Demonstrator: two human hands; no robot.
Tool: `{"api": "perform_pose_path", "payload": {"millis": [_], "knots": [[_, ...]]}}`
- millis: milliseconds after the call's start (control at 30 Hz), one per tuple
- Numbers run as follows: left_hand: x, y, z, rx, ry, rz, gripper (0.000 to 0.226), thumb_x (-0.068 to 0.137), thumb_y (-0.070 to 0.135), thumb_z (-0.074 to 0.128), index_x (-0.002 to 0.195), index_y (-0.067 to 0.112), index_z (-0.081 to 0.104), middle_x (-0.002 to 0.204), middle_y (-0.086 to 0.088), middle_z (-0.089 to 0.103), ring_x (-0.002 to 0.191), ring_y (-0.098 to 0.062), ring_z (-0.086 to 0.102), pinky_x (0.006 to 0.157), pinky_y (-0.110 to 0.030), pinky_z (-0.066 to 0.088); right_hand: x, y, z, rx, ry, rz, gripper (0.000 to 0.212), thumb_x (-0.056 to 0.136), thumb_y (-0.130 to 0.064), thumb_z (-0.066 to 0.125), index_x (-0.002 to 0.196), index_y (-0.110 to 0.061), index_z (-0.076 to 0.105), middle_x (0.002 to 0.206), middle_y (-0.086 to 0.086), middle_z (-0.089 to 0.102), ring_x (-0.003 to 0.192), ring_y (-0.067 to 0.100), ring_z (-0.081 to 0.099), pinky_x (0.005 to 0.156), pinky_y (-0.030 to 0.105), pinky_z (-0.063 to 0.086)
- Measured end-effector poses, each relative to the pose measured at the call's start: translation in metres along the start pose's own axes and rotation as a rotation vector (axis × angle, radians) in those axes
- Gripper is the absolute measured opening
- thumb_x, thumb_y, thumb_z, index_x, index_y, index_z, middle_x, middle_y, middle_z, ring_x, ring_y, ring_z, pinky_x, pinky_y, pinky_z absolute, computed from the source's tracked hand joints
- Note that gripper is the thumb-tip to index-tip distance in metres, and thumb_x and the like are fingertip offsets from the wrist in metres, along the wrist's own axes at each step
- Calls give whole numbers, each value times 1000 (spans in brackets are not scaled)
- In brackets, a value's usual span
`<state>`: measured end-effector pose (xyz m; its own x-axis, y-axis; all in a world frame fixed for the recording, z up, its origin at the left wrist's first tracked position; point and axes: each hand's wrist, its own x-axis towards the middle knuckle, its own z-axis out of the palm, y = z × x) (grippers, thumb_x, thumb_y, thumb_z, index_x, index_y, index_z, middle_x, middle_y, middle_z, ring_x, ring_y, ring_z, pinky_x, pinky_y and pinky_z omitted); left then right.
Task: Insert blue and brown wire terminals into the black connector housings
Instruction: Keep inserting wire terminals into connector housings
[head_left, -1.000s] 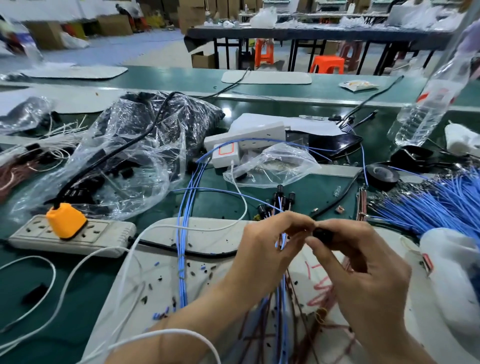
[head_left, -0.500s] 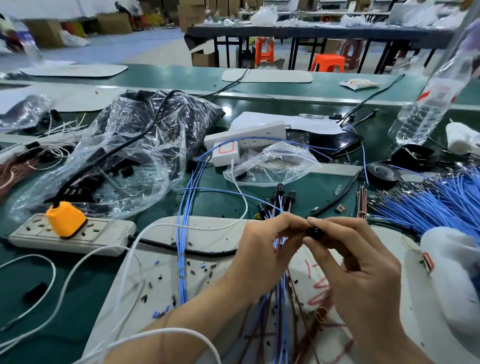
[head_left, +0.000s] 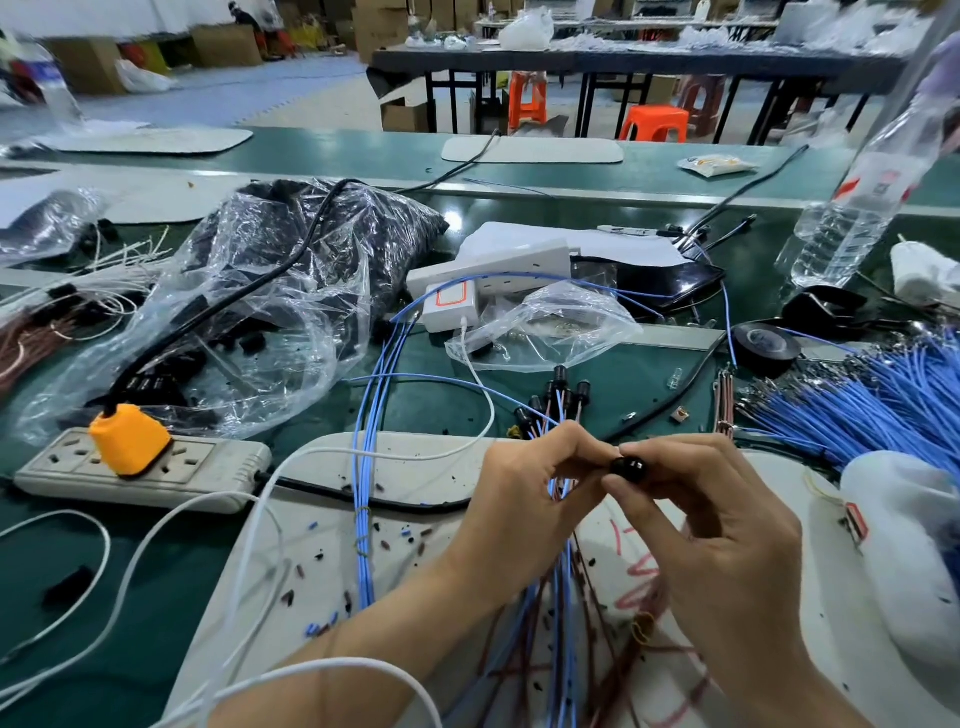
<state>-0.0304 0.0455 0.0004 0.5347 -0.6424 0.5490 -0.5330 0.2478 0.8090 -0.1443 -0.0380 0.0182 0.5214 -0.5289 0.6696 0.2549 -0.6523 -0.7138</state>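
A factory assembly hall: long green workbenches (head_left: 363, 156), wire bundles (head_left: 883, 405), stacked cartons (head_left: 223, 44).

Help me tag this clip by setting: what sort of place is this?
Most likely a wiring assembly workshop. It has long green benches, a big bundle of cut blue wires, a plastic bag of black parts, and cardboard boxes stacked behind.
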Motion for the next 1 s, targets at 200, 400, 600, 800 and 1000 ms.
{"api": "perform_pose_path", "payload": {"millis": [200, 400, 600, 800, 1000], "knots": [[0, -1, -1, -25, -9, -13, 10, 80, 4, 70, 88, 7, 65, 84, 1, 72, 77, -4, 70, 75, -18, 54, 1, -2, 0, -32, -8, -41, 21, 75, -11, 72, 94, -18, 65, 90, -2, 62, 79, 10, 64, 70, 23, 55], [2, 0, -1, -22, -38, -5, 9, 81, 4, 70, 85, -2, 65, 89, 0, 71, 80, -6, 70, 76, -20, 55, 2, -5, -3, -167, -9, -130, 18, 76, -12, 73, 93, -12, 66, 88, 1, 63, 76, 7, 62, 68, 20, 54], [2, 3, -2, 88, -72, 30, 15, 84, 6, 67, 97, 4, 61, 90, -6, 72, 80, -11, 69, 75, -30, 57, 2, -2, -3, -95, -12, -57, 23, 74, -9, 76, 91, -17, 63, 84, 0, 66, 73, 8, 65, 68, 21, 55], [5, 6, -7, 231, -134, 238, 40, 88, 10, 64, 126, 15, 52, 107, 0, 69, 92, -5, 65, 84, -14, 48, 16, 1, -14, -95, -32, 7, 15, 79, -31, 73, 89, -26, 64, 77, -10, 66, 70, 4, 64, 67, 13, 50], [5, 2, -7, 217, 7, 137, 23, 90, 16, 60, 111, 7, 64, 96, 1, 70, 82, -10, 67, 78, -28, 54, 35, 39, -51, -802, -213, 504, 22, 80, -39, 73, 75, -23, 58, 71, -11, 61, 68, 14, 57, 65, 28, 46]]}}
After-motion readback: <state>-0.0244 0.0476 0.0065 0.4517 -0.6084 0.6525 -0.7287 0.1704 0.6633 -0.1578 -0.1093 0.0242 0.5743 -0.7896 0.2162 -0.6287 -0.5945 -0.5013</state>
